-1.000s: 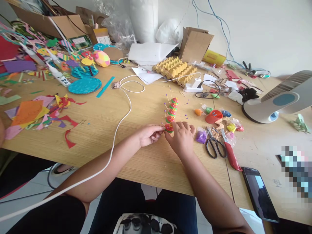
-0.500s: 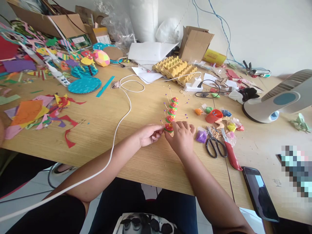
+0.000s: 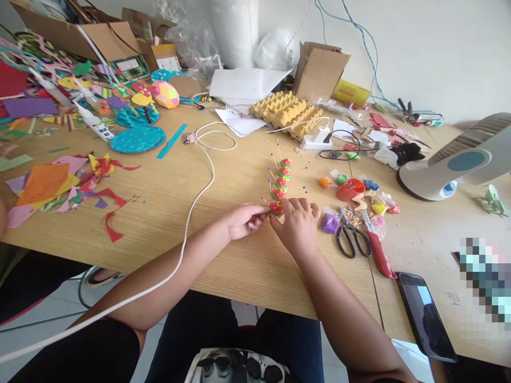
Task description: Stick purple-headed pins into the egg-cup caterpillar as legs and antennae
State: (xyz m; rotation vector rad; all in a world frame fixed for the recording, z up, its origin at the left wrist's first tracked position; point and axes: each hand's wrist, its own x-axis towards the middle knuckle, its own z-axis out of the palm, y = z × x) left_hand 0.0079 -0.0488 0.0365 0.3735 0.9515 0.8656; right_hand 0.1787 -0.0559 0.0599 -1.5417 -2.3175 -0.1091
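A row of red and green domed segments with small yellow rings, like a clay caterpillar (image 3: 282,182), stands on the table in front of me. Thin pins with purple heads (image 3: 271,168) stick out along its sides. At its near end, my left hand (image 3: 246,221) pinches the left edge of the closest segment between thumb and fingers. From the right, my right hand (image 3: 296,226) curls over that same segment, thumb against its front. The right fingertips are partly hidden behind the hand.
Right of my hands lie black-handled scissors (image 3: 353,239), a red-handled knife (image 3: 381,252), bagged purple clay (image 3: 329,222) and a red cup (image 3: 351,189). A phone (image 3: 427,316) rests at the table edge. A white cable (image 3: 195,202) crosses my left forearm. Paper scraps (image 3: 48,183) cover the left.
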